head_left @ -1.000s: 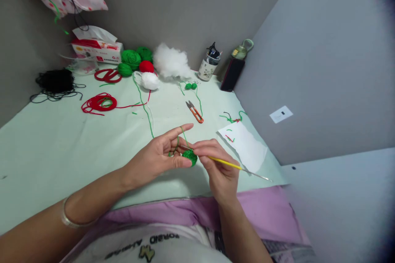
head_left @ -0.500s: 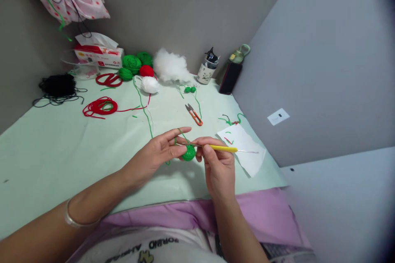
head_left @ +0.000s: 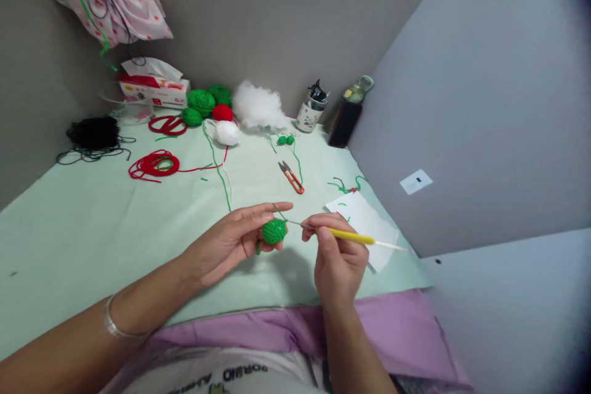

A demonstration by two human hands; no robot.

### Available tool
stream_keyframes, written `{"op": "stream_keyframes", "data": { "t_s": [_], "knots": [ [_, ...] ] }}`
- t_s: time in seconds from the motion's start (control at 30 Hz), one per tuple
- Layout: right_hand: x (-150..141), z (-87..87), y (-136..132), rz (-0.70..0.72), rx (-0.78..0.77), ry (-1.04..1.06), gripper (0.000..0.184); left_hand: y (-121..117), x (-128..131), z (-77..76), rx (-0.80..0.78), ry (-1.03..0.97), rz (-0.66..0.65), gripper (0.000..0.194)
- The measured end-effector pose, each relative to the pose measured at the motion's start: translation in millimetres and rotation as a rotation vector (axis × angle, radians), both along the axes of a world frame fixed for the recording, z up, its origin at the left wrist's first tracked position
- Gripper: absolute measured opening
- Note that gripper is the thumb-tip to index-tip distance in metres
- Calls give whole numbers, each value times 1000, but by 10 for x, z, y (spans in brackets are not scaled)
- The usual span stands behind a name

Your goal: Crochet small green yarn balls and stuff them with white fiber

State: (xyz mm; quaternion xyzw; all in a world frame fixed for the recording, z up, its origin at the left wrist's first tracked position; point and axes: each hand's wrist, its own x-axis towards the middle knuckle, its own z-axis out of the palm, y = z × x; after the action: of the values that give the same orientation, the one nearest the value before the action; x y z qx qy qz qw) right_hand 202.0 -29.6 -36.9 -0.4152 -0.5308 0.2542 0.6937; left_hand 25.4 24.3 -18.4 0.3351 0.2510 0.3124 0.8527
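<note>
My left hand (head_left: 237, 240) is closed on a small round green crochet piece (head_left: 274, 231), its index finger stretched out with green yarn running over it. In my right hand (head_left: 340, 255) is a crochet hook with a yellow handle (head_left: 351, 236), gripped like a pen. The hook's thin metal tip reaches left to the top edge of the crochet piece, where the yarn meets it. Behind the hands lie orange thread snips (head_left: 292, 178) and two small green pieces (head_left: 285, 140) with yarn tails.
Green yarn balls (head_left: 201, 102), a red ball (head_left: 223, 112), a white ball (head_left: 228, 133) and white stuffing (head_left: 259, 107) stand at the back. Red yarn (head_left: 159, 164) and black yarn (head_left: 95, 133) lie left. White paper (head_left: 364, 228) with scraps, a pen cup (head_left: 310, 112) and a phone (head_left: 345, 124) are right.
My right hand has moved a little right, drawing the hook away from the left fingers. The crochet piece has turned and shows more fully in my left hand. The view has shifted slightly.
</note>
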Motion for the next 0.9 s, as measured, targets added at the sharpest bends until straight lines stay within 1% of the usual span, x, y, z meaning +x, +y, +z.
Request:
{"op": "stream_keyframes", "data": {
  "t_s": [0.07,0.1,0.17,0.23,0.33,0.4,0.47,0.53,0.6,0.67,0.8,0.87,0.9],
  "knots": [
    [30,37,20,92,-77,193,16,14,-12,1,18,-6,-30,36],
    [31,42,23,133,-114,257,15,15,-13,-3,28,-2,-35,36],
    [6,26,19,181,-159,301,14,11,-5,-14,55,19,-31,36],
    [-38,-5,11,170,-152,233,13,8,7,-26,89,55,-5,38],
    [-87,-39,11,90,-100,98,15,15,17,-31,119,105,39,38],
    [-95,-42,17,82,-98,86,17,18,15,-29,132,123,41,40],
    [-94,-33,24,107,-118,92,18,14,12,-30,150,134,30,43],
    [-98,-20,28,117,-110,43,18,8,13,-36,180,149,28,46],
    [-111,-9,33,86,-65,-44,20,3,19,-40,198,146,41,49],
    [-126,2,44,53,-38,-86,20,1,25,-37,195,129,53,50],
    [-147,45,66,56,-94,-75,17,-15,19,0,155,116,57,57],
    [-152,83,72,5,-37,-200,20,-34,9,48,152,131,81,57],
    [-154,107,76,-44,33,-313,23,-44,4,88,154,140,102,55]
  ]
}}
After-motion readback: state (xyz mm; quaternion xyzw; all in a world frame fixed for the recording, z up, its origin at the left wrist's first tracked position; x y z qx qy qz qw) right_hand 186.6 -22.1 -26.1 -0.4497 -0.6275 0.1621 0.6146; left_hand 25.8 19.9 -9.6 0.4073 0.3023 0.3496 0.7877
